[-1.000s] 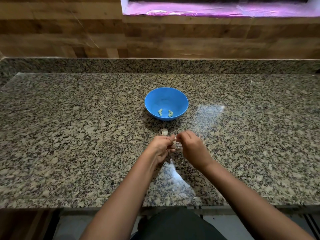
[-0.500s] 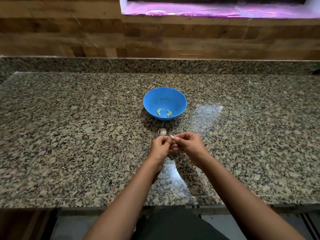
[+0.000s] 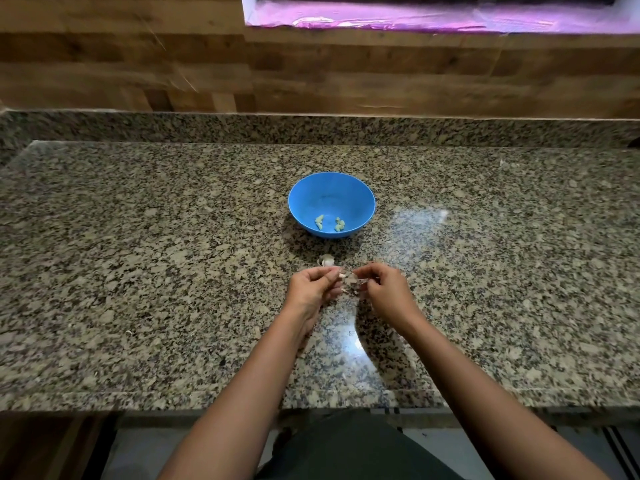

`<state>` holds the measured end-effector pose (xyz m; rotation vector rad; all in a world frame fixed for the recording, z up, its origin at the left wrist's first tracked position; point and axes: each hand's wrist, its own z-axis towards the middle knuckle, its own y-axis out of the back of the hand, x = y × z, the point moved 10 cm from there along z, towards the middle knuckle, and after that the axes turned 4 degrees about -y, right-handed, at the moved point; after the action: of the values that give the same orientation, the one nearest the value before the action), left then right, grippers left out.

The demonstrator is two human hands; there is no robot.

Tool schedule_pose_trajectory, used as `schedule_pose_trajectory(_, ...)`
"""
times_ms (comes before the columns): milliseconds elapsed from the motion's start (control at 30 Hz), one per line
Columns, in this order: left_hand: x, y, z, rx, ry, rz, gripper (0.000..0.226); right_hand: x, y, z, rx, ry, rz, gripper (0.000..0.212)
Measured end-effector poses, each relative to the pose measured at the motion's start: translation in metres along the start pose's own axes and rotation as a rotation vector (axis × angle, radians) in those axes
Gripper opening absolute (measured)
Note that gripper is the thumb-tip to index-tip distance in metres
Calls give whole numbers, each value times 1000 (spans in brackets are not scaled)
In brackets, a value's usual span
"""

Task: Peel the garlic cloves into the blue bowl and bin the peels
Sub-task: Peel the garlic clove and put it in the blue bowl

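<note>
Since half a second ago, both hands have parted slightly: left hand [image 3: 313,287] and right hand [image 3: 386,289] pinch a garlic clove [image 3: 350,281], peeling mid-step; next, drop it into the blue bowl [image 3: 331,188].

One view only, head-worn, wide-angle. It looks forward and steeply down from above the front edge of a speckled granite counter [image 3: 138,271], facing a wood-plank wall [image 3: 121,64] across the top of the frame. A pink-lit window sill [image 3: 415,19] cuts the upper right. Straight edges bow toward the frame borders. Both forearms enter from the bottom corners and meet just below centre, close to the lens. The wearer's dark-clothed lap [image 3: 346,448] fills the bottom centre. No second view shares the scene.
</note>
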<state>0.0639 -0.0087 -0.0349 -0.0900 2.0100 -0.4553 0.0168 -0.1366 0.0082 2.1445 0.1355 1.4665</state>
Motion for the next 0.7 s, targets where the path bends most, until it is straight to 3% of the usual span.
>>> schedule_pose_trajectory(300, 0, 1, 0, -11, 1, -12, 9, 1, 3, 5, -58, 51, -149, 5)
schedule_pose_trajectory(367, 0, 2, 0, -12, -3, -12, 9, -2, 8, 5, -95, 40, -123, 10)
schedule_pose_trajectory(433, 0, 1, -1, -9, -6, -19, 10, -7, 9, 6, -77, -17, 18, 18)
schedule_pose_trajectory(567, -3, -3, -3, 5, -32, -56, 9, -8, -17, 0, 218, -193, 524, 12)
schedule_pose_trajectory(700, -5, -10, -4, 40, -46, -47, 7, -6, -20, 0, 204, -207, 630, 15)
